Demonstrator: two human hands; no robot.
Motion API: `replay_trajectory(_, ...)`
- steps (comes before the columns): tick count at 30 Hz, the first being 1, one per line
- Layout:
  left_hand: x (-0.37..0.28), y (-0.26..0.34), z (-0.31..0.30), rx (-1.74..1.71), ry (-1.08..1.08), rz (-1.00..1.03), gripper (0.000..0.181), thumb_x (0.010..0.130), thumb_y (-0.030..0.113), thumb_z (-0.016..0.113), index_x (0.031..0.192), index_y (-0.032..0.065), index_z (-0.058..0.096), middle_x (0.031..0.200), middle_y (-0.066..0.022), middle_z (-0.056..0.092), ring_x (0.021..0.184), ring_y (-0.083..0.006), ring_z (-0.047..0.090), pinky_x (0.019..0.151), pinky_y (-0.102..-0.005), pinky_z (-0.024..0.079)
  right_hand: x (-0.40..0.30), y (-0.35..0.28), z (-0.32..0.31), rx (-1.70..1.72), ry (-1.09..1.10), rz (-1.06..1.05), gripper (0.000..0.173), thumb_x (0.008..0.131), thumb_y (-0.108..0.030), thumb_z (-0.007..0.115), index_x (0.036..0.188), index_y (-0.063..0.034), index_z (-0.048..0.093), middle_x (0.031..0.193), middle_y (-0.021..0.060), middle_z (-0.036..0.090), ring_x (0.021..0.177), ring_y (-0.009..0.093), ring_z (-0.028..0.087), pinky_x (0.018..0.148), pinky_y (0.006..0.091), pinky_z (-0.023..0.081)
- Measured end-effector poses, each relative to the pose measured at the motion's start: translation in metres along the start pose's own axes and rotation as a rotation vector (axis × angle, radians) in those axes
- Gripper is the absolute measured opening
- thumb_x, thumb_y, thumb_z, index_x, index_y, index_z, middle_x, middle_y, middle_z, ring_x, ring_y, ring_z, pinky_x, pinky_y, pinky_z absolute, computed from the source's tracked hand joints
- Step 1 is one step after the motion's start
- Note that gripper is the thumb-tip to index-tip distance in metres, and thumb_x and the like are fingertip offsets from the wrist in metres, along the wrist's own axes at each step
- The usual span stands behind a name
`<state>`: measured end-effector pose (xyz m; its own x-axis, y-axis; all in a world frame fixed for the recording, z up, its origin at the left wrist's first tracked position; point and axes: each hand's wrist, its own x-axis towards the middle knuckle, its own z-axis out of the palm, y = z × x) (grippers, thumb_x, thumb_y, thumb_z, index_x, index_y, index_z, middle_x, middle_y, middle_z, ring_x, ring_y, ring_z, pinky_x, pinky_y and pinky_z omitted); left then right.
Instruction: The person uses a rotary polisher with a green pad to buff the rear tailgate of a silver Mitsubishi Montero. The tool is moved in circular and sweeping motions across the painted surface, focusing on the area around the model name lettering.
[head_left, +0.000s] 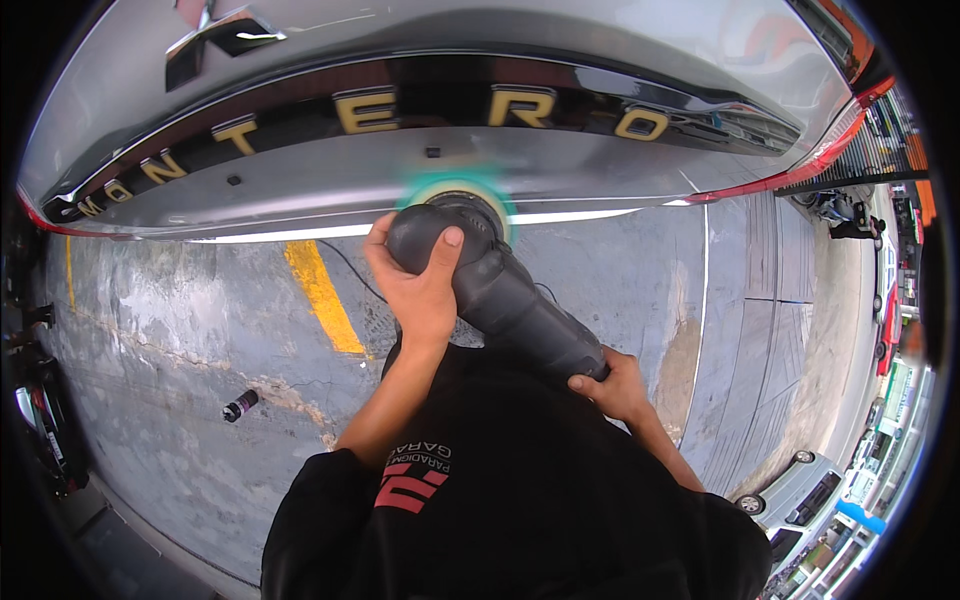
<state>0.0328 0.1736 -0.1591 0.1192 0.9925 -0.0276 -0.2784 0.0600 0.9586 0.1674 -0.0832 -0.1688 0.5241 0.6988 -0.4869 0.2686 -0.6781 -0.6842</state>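
Observation:
My left hand (420, 292) grips the rounded head of a black car polisher (510, 292), thumb on top. Farther back, my right hand (619, 386) is closed around the end of its body. The polisher's green and yellow foam pad (491, 184) looks blurred, as if spinning. It is at the lower part of a silver Mitsubishi Montero tailgate (315, 172); the polisher head hides much of the pad. Above the pad runs a glossy black trim strip (442, 94) with raised gold letters.
A dark bottle (240, 406) lies on the concrete floor (187, 315) to the left. A thin power cord (352, 268) trails behind the polisher. Red tail lights (780, 180) edge the tailgate. A silver vehicle (795, 499) stands at the far right.

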Motion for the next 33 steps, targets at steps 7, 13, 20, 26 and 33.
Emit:
replay_trajectory(7, -0.026, -0.012, 0.05, -0.077, -0.068, -0.139, 0.066, 0.079, 0.016, 0.084, 0.129, -0.0006, 0.044, 0.116, -0.0116, 0.057, 0.106, -0.018, 0.057, 0.095, -0.0315, 0.046, -0.013, 0.046, -0.044, 0.026, 0.012, 0.05, 0.068, 0.065, -0.058, 0.083, 0.092, 0.0022, 0.067, 0.072, 0.016, 0.067, 0.068, 0.026, 0.067, 0.067, 0.0384, 0.052)
replay_trajectory(13, -0.025, -0.016, 0.043, 0.014, -0.027, -0.085, 0.065, 0.077, 0.016, 0.086, 0.128, 0.0001, 0.048, 0.115, -0.0113, 0.059, 0.105, -0.0185, 0.058, 0.095, -0.0318, 0.046, -0.007, 0.038, -0.034, 0.037, 0.016, 0.016, 0.071, 0.065, -0.061, 0.082, 0.094, 0.0023, 0.067, 0.075, 0.0189, 0.068, 0.072, 0.032, 0.069, 0.07, 0.0408, 0.053)
replay_trajectory(20, -0.004, -0.01, 0.006, -0.043, 0.058, -0.076, 0.065, 0.075, 0.02, 0.087, 0.126, 0.0009, 0.051, 0.113, -0.0118, 0.058, 0.101, -0.0205, 0.059, 0.092, -0.0321, 0.049, 0.011, 0.017, -0.006, -0.063, -0.023, -0.044, 0.07, 0.065, -0.061, 0.081, 0.09, 0.0024, 0.065, 0.073, 0.0208, 0.065, 0.072, 0.036, 0.067, 0.07, 0.0413, 0.053)
replay_trajectory(26, -0.01, -0.013, 0.027, -0.054, -0.066, -0.108, 0.066, 0.076, 0.021, 0.087, 0.125, 0.0007, 0.049, 0.114, -0.0118, 0.059, 0.103, -0.0189, 0.059, 0.093, -0.032, 0.048, -0.004, 0.032, -0.004, 0.114, 0.026, 0.022, 0.074, 0.067, -0.061, 0.081, 0.099, 0.0037, 0.067, 0.079, 0.0167, 0.069, 0.076, 0.026, 0.068, 0.072, 0.0375, 0.053)
replay_trajectory(33, -0.031, -0.012, 0.084, -0.172, -0.324, -0.148, 0.064, 0.076, 0.02, 0.088, 0.123, 0.0002, 0.049, 0.106, -0.011, 0.064, 0.095, -0.0165, 0.063, 0.087, -0.0303, 0.051, -0.034, 0.073, -0.017, 0.202, 0.269, 0.053, 0.078, 0.066, -0.06, 0.083, 0.107, 0.0046, 0.067, 0.08, 0.0097, 0.069, 0.077, 0.016, 0.062, 0.073, 0.0345, 0.052)
